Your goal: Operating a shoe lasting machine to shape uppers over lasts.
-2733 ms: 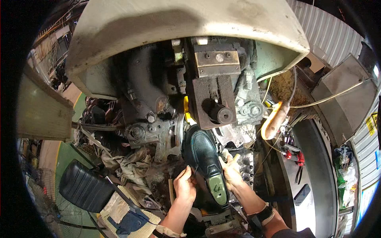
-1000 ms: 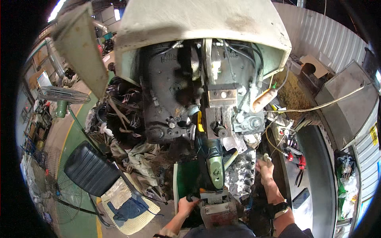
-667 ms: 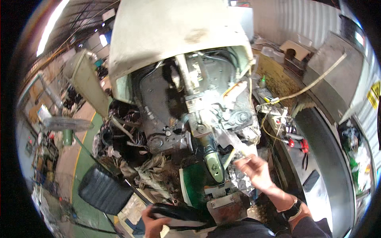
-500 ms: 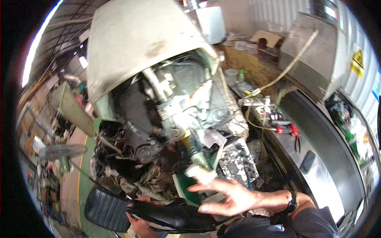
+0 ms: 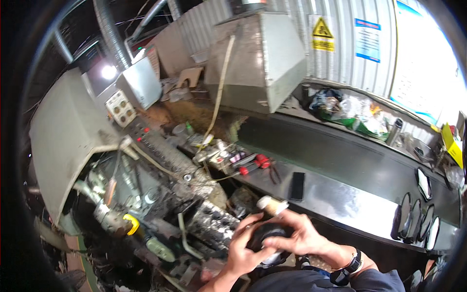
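Note:
Close to my body, both hands are closed round a dark, rounded black piece (image 5: 265, 234) that looks like part of a shoe; its lower part is hidden by fingers and sleeve. My left hand (image 5: 239, 250) grips its left side. From the right, my right hand (image 5: 304, 234) wraps round it, thumb across the front. At the right index finger is a pale tan, short cylinder (image 5: 273, 206); whether it is a finger wrapping or a separate roll, I cannot tell. Several black shoe-like pieces with pale edges (image 5: 415, 221) lie on the metal bench to the right.
A black phone (image 5: 297, 186) and red-handled pliers (image 5: 262, 161) lie on the metal bench (image 5: 335, 194). Left stands a grimy machine under a pale hood (image 5: 63, 146), with a yellow part (image 5: 131, 224). A grey metal box (image 5: 253, 63) stands behind the bench.
The view has swung right, away from the machine toward the bench. My right hand was open and reaching out; now it joins the left on the black piece.

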Tool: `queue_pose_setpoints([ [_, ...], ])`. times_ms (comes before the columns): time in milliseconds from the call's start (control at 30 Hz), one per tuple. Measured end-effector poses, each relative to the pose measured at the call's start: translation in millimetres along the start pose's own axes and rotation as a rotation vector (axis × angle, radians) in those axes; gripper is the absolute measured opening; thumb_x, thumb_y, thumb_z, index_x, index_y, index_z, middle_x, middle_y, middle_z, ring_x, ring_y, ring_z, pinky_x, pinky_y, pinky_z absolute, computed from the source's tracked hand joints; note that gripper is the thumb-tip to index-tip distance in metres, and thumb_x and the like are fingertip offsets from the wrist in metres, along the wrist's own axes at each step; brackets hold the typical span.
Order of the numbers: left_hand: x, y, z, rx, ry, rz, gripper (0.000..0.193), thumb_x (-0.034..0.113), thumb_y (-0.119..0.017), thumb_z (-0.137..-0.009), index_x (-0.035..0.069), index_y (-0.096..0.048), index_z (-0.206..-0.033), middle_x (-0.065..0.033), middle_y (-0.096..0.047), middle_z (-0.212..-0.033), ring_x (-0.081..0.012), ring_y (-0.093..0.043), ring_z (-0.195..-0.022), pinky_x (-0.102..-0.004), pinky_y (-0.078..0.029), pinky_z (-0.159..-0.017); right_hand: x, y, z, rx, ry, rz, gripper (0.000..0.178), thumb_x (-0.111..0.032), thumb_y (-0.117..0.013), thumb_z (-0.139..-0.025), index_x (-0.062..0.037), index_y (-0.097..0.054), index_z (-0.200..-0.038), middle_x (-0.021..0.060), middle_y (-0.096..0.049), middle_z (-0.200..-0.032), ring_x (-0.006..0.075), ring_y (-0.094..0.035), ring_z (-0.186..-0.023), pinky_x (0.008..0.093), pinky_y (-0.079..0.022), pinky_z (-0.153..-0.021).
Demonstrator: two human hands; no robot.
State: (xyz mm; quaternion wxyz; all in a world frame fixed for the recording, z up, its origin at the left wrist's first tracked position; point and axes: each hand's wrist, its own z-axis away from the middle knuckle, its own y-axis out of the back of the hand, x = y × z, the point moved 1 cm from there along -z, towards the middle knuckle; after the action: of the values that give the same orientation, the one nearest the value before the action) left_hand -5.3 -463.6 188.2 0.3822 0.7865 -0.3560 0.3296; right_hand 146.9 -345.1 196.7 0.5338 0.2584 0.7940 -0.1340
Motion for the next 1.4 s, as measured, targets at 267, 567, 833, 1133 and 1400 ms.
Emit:
queue_pose_setpoints([
  [267, -64.0, -143.8, -47.9, -0.285, 0.025, -0.236, 0.058, 0.018, -0.086, -0.079, -0.001, -0.063, -0.128, -0.0188, -0.054, -0.139, -0.0305, -0.063, -0.118, -0.0383, -0.051, -0.102, 84.9, 305.4, 98.7, 1.038, -0.099, 0.176, 0.066, -0.001, -0.081, -0.080, -0.0046, -0.054, -0.141, 0.0045, -0.069, -0.101, 0.0066, -0.060, -0.071, 0.0219, -0.050, -0.060],
  [567, -128.5, -109.1, 51.4, 0.006, 0.754, 0.096, 0.055, 0.024, -0.079, -0.088, -0.001, -0.059, -0.134, -0.0168, -0.065, -0.124, -0.0283, -0.064, -0.110, -0.0391, -0.052, -0.096, 213.4, 513.7, 299.1, 1.716, -0.204, 1.210, 0.070, -0.004, -0.075, -0.084, -0.0106, -0.047, -0.148, 0.0117, -0.058, -0.138, 0.0243, -0.062, -0.114, 0.0342, -0.045, -0.104],
  [833, -112.6, -75.4, 67.2, 0.086, 1.216, 0.095, 0.046, 0.023, -0.078, -0.090, -0.002, -0.064, -0.127, -0.0118, -0.061, -0.128, -0.0187, -0.066, -0.109, -0.0316, -0.053, -0.095, 356.0, 456.3, 228.7, 1.622, -0.271, 0.645, 0.059, -0.003, -0.071, -0.086, -0.0129, -0.055, -0.142, 0.0018, -0.065, -0.098, 0.0116, -0.056, -0.073, 0.0285, -0.052, -0.073],
  [1133, -107.8, -66.2, 76.8, -0.114, 0.411, -0.239, 0.043, 0.030, -0.067, -0.096, 0.003, -0.063, -0.129, -0.0167, -0.061, -0.130, -0.0320, -0.060, -0.121, -0.0390, -0.047, -0.103, 255.7, 71.3, -25.7, 0.347, -0.242, -0.117, 0.049, -0.001, -0.067, -0.093, -0.0023, -0.054, -0.140, 0.0059, -0.071, -0.089, 0.0106, -0.066, -0.076, 0.0273, -0.055, -0.074],
  [1400, -22.7, 61.9, 183.4, 0.279, 0.486, -0.048, 0.044, 0.022, -0.076, -0.089, 0.002, -0.066, -0.126, -0.0192, -0.063, -0.130, -0.0306, -0.062, -0.120, -0.0395, -0.049, -0.101, 145.7, -174.8, -78.3, -0.259, -0.169, -0.086, 0.017, -0.006, -0.069, -0.095, 0.0017, -0.064, -0.109, 0.0055, -0.072, -0.096, 0.0117, -0.066, -0.084, 0.0250, -0.053, -0.077],
])
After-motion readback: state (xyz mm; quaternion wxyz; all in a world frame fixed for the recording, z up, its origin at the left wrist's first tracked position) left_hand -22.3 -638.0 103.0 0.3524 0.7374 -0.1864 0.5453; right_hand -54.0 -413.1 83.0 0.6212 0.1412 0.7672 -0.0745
